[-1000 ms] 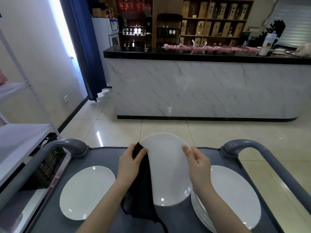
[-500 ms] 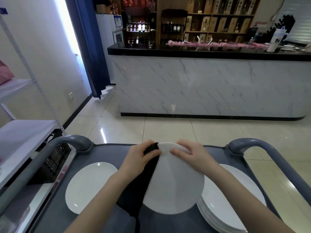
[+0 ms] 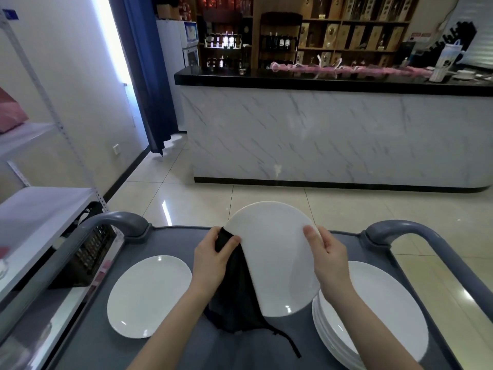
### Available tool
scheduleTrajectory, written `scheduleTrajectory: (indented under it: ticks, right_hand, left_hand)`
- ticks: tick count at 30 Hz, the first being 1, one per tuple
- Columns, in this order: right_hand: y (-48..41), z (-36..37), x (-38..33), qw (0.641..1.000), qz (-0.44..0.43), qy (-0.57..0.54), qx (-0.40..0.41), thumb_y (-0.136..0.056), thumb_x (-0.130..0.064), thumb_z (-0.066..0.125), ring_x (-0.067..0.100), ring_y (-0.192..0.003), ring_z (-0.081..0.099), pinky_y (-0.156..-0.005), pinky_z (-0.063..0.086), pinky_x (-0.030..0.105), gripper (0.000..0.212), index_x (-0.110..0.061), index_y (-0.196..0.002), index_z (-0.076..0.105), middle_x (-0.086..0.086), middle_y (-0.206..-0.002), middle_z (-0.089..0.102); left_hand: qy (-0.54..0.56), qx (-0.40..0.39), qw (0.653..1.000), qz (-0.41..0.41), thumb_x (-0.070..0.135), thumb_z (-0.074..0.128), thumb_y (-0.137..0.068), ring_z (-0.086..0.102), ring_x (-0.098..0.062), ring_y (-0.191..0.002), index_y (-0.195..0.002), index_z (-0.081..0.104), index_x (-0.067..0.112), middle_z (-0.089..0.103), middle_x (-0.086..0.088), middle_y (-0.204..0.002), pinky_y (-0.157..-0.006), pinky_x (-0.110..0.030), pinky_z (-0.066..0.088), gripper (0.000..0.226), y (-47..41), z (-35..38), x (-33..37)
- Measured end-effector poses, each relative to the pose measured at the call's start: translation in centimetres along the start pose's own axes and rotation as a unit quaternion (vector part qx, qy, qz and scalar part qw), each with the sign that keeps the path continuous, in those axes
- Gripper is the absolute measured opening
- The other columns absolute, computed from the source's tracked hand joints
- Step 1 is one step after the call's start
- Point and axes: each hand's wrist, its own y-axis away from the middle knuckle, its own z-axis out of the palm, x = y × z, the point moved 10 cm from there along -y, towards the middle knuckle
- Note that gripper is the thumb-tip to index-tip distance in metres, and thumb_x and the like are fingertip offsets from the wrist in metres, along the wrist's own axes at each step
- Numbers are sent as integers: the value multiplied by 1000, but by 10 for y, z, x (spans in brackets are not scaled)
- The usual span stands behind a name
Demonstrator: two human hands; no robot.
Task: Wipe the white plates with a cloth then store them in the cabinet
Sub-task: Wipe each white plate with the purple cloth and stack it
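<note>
While tilted above the cart (image 3: 170, 236), plate (image 3: 277, 257): gripped at both edges.
Left hand (image 3: 210, 263): fingers curled, pinching black cloth (image 3: 234, 295) against the plate's left rim.
Right hand (image 3: 328, 260): thumb on the face, fingers hidden behind the right rim.
Stack of plates (image 3: 378, 311): on the cart, right side.

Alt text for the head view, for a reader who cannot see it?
A white plate is held tilted above a grey cart: the left hand pinches a black cloth to its edge, the right hand grips the opposite rim. A single plate lies left, a plate stack right.
</note>
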Motion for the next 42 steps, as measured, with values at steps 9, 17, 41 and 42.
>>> scheduleTrajectory:
  ticks: [9, 17, 41, 42]
  right_hand:
    - [-4, 36, -33, 962, -97, 172, -188, -96, -28, 64, 4, -54, 32, -52, 25, 21, 48, -22, -57, 36, -12, -55, 31]
    - [12, -15, 7, 987, 38, -88, 125, -98, -38, 58, 12, -61, 34, -56, 31, 27, 49, 0, -71, 44, 2, -63, 36]
    - [14, -7, 29, 994, 69, -50, 73, -97, -39, 59, 9, -56, 37, -55, 32, 25, 46, -5, -68, 49, -3, -61, 41]
    - [16, -6, 34, 993, 77, -50, 71, -97, -39, 58, 9, -57, 41, -57, 35, 26, 43, -6, -71, 55, -4, -62, 45]
  left_hand:
    - [-105, -167, 973, 123, 31, 74, -85, 57, 4, -70, -79, 59, 46, 65, 19, -76, -65, -8, 41, 23, -7, 44, 49]
    - [13, -9, 1000, -7, 29, 65, -92, 60, 2, -79, -94, 57, 32, 66, 24, -83, -66, -10, 44, 9, -7, 14, 9]
    - [15, 65, 997, -48, 33, 65, -92, 60, 6, -82, -93, 61, 34, 67, 26, -84, -65, -6, 42, 4, 14, 8, -12]
    - [14, 62, 997, -54, 33, 66, -91, 61, 5, -82, -93, 62, 33, 67, 26, -84, -65, -7, 42, 4, 13, 8, -14]
